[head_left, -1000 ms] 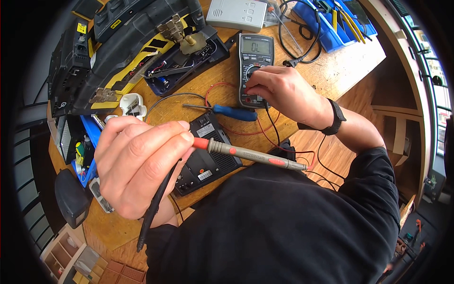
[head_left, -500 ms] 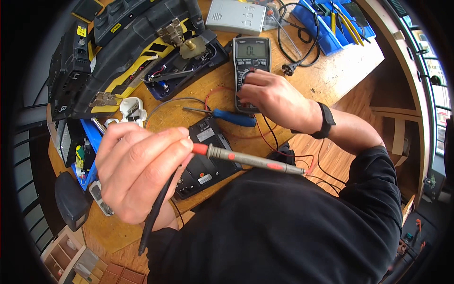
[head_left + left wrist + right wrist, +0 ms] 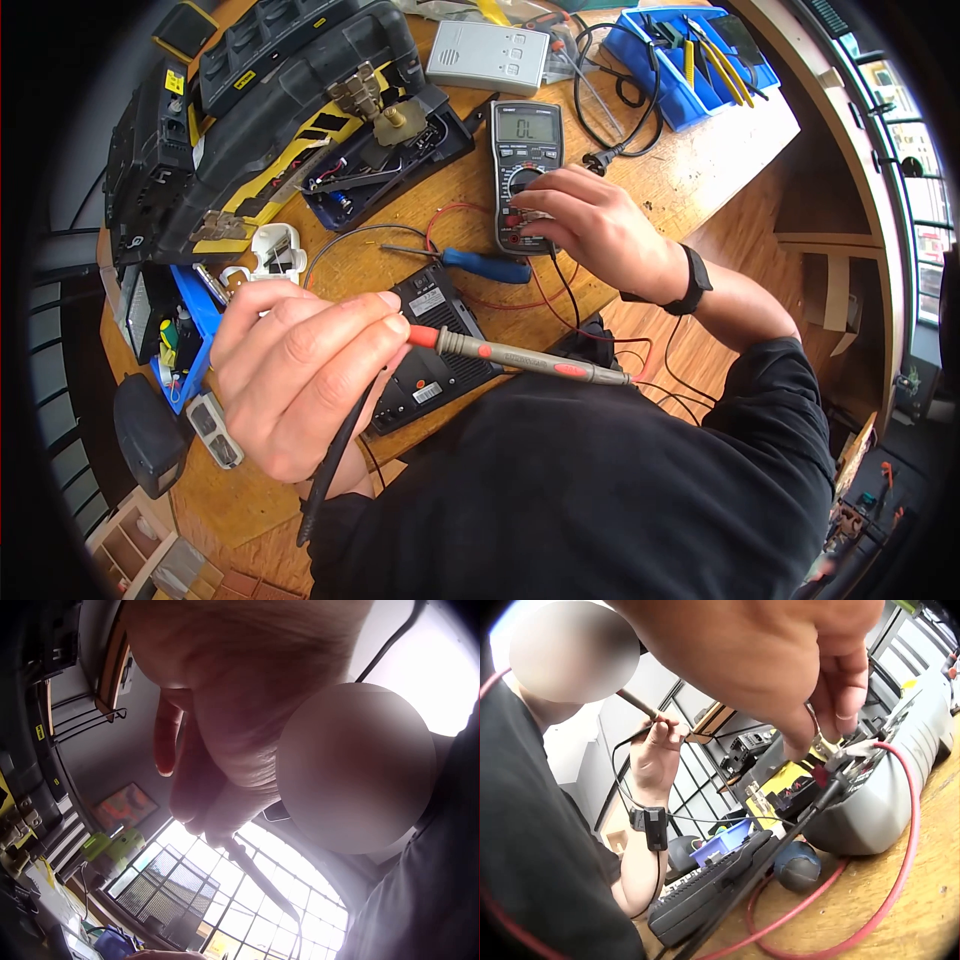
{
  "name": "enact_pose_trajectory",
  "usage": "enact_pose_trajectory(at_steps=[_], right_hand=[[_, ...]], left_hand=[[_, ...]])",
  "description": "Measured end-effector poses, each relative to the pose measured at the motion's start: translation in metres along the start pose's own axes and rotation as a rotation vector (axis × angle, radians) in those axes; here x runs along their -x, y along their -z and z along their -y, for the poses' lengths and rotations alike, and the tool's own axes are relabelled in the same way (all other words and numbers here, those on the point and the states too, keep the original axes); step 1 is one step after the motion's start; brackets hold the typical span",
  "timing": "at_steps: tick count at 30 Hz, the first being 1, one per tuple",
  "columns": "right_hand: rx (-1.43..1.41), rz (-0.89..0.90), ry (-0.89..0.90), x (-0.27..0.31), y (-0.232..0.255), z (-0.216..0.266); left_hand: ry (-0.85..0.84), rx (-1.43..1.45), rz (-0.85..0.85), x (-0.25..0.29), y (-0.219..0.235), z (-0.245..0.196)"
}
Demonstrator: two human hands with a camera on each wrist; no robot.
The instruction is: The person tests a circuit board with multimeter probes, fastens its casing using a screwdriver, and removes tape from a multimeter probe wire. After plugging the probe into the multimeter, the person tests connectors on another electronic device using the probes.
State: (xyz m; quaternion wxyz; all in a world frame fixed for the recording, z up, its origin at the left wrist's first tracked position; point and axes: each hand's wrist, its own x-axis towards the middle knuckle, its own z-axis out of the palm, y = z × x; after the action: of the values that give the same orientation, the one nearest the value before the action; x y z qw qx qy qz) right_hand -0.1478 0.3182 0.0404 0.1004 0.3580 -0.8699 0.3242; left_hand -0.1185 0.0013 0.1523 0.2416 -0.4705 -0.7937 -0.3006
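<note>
My left hand (image 3: 305,375) is raised over the bench and pinches a grey-and-red test probe (image 3: 530,357) by its red end. A slim black piece (image 3: 325,480), like a second probe or its lead, hangs down from the same hand. My right hand (image 3: 610,230) is at the lower half of a multimeter (image 3: 527,130), whose display reads OL. Its curled fingers and thumb hover close by the dial and jacks; I cannot tell whether they grip the red plug (image 3: 822,777). Black and red leads run from the meter's lower end.
A blue-handled screwdriver (image 3: 485,266) lies below the meter, beside a black device (image 3: 440,385) lying on the bench. A large black-and-yellow case (image 3: 280,110) takes up the left. A grey box (image 3: 487,52), a coiled power cord (image 3: 600,160) and a blue tray (image 3: 680,105) with pliers are at the back.
The head view has shifted, so the bench sits slightly lower in it. My left hand keeps its hold on the probe. My right hand stays at the meter, its fingers shifted slightly; the display still reads OL.
</note>
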Motion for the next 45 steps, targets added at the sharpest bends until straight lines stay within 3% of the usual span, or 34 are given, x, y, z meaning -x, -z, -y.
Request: enact_pose_trajectory(at_steps=[1,5,7,9,11,20,22,45], right_hand=[[0.023,-0.092,0.001,0.004,0.004,0.005],[0.013,-0.122,0.006,0.030,0.021,0.027],[-0.148,-0.162,0.239,0.030,0.018,0.043],[-0.263,-0.335,0.423,0.020,0.002,0.061],[-0.319,-0.295,0.528,0.011,0.008,0.075],[-0.301,-0.331,0.392,0.027,0.000,0.076],[-0.302,-0.410,0.464,0.024,-0.002,0.077],[-0.328,-0.397,0.481,0.026,-0.007,0.076]], left_hand=[[-0.006,0.019,0.030,0.000,0.001,0.000],[-0.013,0.020,0.029,0.000,-0.006,0.000],[-0.008,0.063,0.033,-0.002,-0.016,-0.002],[-0.008,0.078,0.083,-0.007,-0.022,-0.007],[-0.021,0.138,0.149,-0.006,-0.029,-0.010],[-0.041,0.219,0.130,-0.005,-0.025,-0.007],[-0.013,0.198,0.113,-0.004,-0.037,-0.013],[-0.022,0.156,0.149,-0.006,-0.041,-0.014]])
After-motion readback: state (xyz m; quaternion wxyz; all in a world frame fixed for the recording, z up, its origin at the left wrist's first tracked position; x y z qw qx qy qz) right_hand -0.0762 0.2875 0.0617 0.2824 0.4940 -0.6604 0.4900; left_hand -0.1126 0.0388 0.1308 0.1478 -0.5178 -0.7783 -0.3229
